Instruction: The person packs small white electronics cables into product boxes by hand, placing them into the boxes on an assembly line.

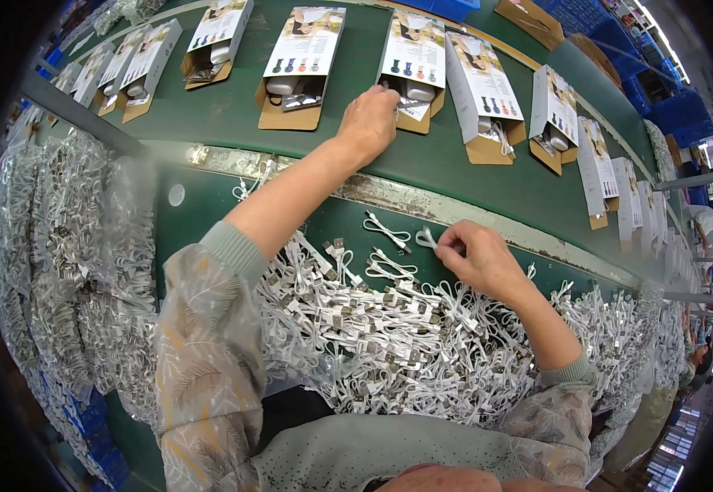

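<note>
My left hand [369, 123] reaches to the open lower end of a white printed box [414, 53] on the green belt. Its fingers are bent together at the box mouth, and whatever they hold is hidden. Inside that mouth a white rounded item [419, 92] and something silvery show. Over the near ledge, my right hand [479, 256] pinches a bundled white USB cable [427, 238]. Close by lies another bundled cable [387, 230]. Below both hands spreads a big heap of white cables [389, 328] with metal plugs.
More open-ended boxes [303, 61] stand in a row along the green belt [233, 115]. A worn metal rail [406, 197] divides it from the near table. Bagged cables [77, 246] pile up at left. Blue crates [685, 115] sit far right, with people beyond.
</note>
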A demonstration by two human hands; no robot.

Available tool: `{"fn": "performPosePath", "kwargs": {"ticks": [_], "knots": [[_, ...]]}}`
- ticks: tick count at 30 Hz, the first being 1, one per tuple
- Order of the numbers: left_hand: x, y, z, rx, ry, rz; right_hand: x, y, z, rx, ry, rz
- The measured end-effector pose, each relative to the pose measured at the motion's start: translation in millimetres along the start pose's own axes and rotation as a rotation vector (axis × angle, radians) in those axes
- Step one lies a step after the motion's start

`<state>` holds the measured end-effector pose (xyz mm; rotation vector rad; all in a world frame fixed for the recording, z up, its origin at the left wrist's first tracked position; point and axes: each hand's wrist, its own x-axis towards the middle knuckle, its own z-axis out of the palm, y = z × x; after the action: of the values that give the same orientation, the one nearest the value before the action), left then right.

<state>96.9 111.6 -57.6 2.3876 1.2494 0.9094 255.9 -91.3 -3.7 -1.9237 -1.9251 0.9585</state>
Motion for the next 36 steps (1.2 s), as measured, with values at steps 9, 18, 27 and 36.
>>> {"fn": "performPosePath", "kwargs": {"ticks": [9,18,27,36], "knots": [[-88,26,-74,-0.025,-0.647,0.274,37,2,-8,0.977,-0.06,0.3],[-103,5,-116,0.061,-0.75,-0.033,130,-32,40,1.743,-0.017,0.386],[-88,-43,-137,-0.179,-0.384,-0.368,180,-28,46,1.923,0.316,0.355],[10,-118,-107,-0.25,-0.032,-0.779,80,-44,32,0.762,-0.286,0.211]]}}
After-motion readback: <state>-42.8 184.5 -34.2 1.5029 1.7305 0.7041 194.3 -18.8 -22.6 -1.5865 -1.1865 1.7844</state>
